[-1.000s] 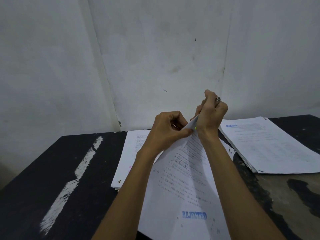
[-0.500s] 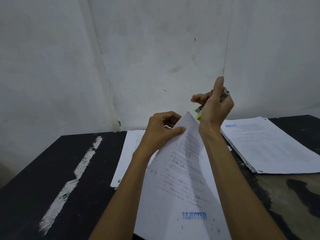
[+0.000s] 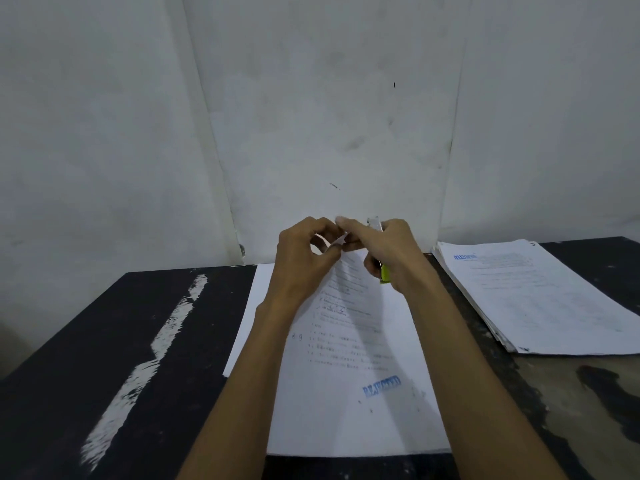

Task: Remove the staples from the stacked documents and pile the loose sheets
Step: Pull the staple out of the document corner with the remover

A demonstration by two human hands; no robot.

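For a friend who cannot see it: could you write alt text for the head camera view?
Two bare hands meet at the top corner of a printed document stamped REJECTED: the left hand pinches the corner, the right hand holds a small green tool. Another paper stack lies to the right on the dark table.

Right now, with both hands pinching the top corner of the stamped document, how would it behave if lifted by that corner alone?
Probably floppy: the document is thin paper, already creased near the corner pinched between the left hand and right hand. Likely light, so it should lift easily. If its staple is already out, sheets may fan apart or slide; I cannot see the staple.
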